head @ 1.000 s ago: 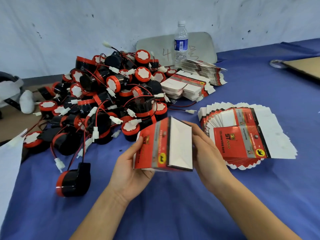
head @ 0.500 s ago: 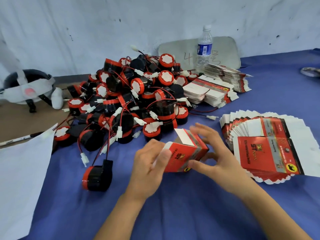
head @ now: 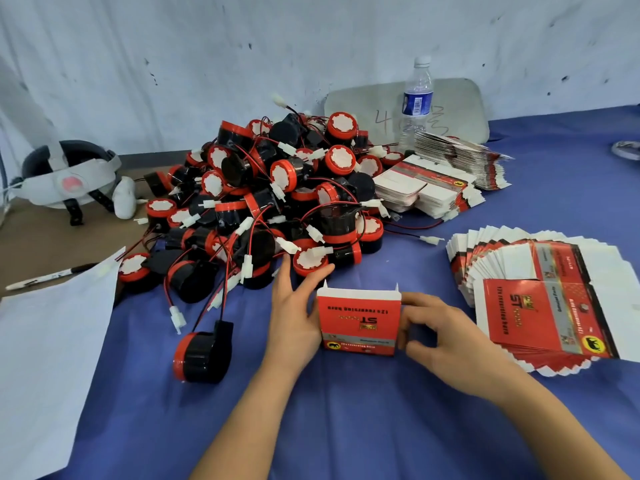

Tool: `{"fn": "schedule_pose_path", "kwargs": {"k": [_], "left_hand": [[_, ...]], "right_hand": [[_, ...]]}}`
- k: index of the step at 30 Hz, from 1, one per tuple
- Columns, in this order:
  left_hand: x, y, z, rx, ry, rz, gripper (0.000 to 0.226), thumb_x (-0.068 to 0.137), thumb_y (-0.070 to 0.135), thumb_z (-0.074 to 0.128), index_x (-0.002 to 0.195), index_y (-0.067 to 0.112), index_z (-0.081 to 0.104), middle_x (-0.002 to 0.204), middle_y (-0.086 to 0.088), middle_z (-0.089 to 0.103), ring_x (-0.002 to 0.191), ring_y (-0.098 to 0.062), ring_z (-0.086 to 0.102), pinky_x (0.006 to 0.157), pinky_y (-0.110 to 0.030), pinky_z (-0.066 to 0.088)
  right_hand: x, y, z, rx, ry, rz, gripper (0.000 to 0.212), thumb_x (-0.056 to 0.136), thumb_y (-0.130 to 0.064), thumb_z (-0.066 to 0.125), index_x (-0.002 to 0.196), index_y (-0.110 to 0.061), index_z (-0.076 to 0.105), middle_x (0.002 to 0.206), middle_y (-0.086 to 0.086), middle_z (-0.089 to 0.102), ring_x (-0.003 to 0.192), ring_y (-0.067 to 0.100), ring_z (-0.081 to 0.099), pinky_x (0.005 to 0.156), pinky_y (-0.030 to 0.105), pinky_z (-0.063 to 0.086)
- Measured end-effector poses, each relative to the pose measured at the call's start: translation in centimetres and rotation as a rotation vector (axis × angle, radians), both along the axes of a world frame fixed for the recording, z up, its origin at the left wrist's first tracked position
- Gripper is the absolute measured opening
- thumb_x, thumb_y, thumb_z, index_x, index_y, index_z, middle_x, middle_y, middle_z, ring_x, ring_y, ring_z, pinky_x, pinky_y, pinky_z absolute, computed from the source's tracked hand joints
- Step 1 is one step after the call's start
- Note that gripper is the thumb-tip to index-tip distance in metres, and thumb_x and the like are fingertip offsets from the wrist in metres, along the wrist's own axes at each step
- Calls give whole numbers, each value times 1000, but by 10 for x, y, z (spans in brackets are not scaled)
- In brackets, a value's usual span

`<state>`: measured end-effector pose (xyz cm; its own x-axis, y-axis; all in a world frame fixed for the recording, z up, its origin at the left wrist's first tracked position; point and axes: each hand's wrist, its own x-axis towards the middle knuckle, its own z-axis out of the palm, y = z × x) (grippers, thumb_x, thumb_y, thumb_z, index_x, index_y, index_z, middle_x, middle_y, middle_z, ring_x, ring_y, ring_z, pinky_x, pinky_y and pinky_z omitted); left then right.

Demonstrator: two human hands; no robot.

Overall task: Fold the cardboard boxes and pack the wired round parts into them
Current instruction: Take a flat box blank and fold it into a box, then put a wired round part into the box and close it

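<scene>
The loose wired round part [head: 202,355] is looking rigid, graspable round its body; the left hand [head: 296,313], fingers straight, is steadying the seemingly light, crushable box [head: 358,323] standing open-topped on the cloth [head: 346,427]; the right hand [head: 440,334] is pinching its right wall.

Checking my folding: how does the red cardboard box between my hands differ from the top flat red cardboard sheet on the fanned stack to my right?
The red cardboard box stands erected, top open; the flat red cardboard sheet lies unfolded. The left hand and right hand touch the box; nothing touches the sheet. The box's ST logo reads upside down, the sheet's sideways. Both are red.
</scene>
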<state>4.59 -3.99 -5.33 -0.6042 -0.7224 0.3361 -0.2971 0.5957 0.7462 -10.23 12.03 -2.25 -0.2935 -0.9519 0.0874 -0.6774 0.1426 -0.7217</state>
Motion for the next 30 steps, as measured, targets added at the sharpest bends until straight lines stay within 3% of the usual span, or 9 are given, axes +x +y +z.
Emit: {"fn": "schedule_pose_path", "kwargs": {"k": [5, 9, 12, 15, 18, 21, 24, 26, 30], "left_hand": [[-5, -3, -2, 207, 34, 88, 36, 90, 15, 64, 120, 36, 64, 135, 29, 36, 132, -10, 38, 96, -9, 36], [-2, 0, 1, -84, -29, 19, 59, 89, 11, 65, 119, 58, 45, 108, 12, 32, 105, -5, 35, 87, -3, 27], [-3, 0, 2, -59, -128, 15, 65, 88, 17, 66, 132, 54, 36, 134, 8, 29, 125, -13, 30, 101, -12, 27], [-7, -1, 0, -19, -203, 29, 49, 86, 19, 68, 129, 28, 49, 159, -2, 11, 144, -19, 13, 113, -36, 22], [-7, -1, 2, 35, -102, 6, 34, 80, 15, 73, 94, 30, 47, 141, -1, 42, 138, -27, 31, 105, -38, 33], [-5, 3, 3, 50, -95, -28, 48, 73, 25, 80, 84, 40, 36, 97, 19, 50, 101, -13, 50, 81, -20, 40], [-4, 7, 11, 214, 118, -17, 50, 57, 51, 80, 90, 51, 42, 94, 22, 60, 92, 6, 54, 72, -4, 38], [-3, 8, 15, 309, 271, -61, 57, 50, 64, 77, 94, 48, 46, 99, 16, 64, 95, 0, 60, 78, -15, 46], [-2, 15, 24, 406, 330, -298, 53, 60, 51, 78, 103, 26, 59, 102, 12, 69, 96, -10, 65, 76, -20, 50]], "right_hand": [[3, 5, 12, 29, -179, 8, 32, 75, -4, 51, 51, -24, 57, 70, -3, 66, 68, 18, 57, 71, 39, 47], [9, 6, 11, 23, -325, 51, 26, 68, -16, 41, 46, -17, 55, 87, 0, 75, 89, 24, 68, 82, 40, 53], [12, 5, 12, -4, -343, 88, 37, 71, -16, 39, 42, -27, 58, 84, 19, 73, 86, 36, 67, 78, 46, 50], [13, 5, 8, -49, -429, 89, 32, 73, -11, 40, 42, -11, 47, 81, 10, 75, 76, 26, 70, 71, 46, 50], [14, 3, 4, -97, -468, 62, 28, 75, -11, 42, 50, 2, 48, 80, 7, 75, 76, 23, 70, 73, 37, 52], [14, 2, 1, -186, -408, -32, 25, 79, -15, 47, 62, -7, 64, 83, 4, 74, 81, 19, 69, 80, 37, 53], [16, 0, 0, -287, -407, -123, 9, 91, -17, 62, 93, -22, 69, 93, 6, 72, 79, 21, 69, 81, 48, 54], [17, -2, 1, -326, -489, -112, 27, 87, -34, 67, 114, -31, 62, 108, -1, 67, 83, 25, 68, 78, 42, 56], [23, -10, 1, -359, -723, -60, 52, 81, -32, 71, 129, -43, 53, 123, -7, 59, 91, 29, 67, 75, 34, 58]]}}
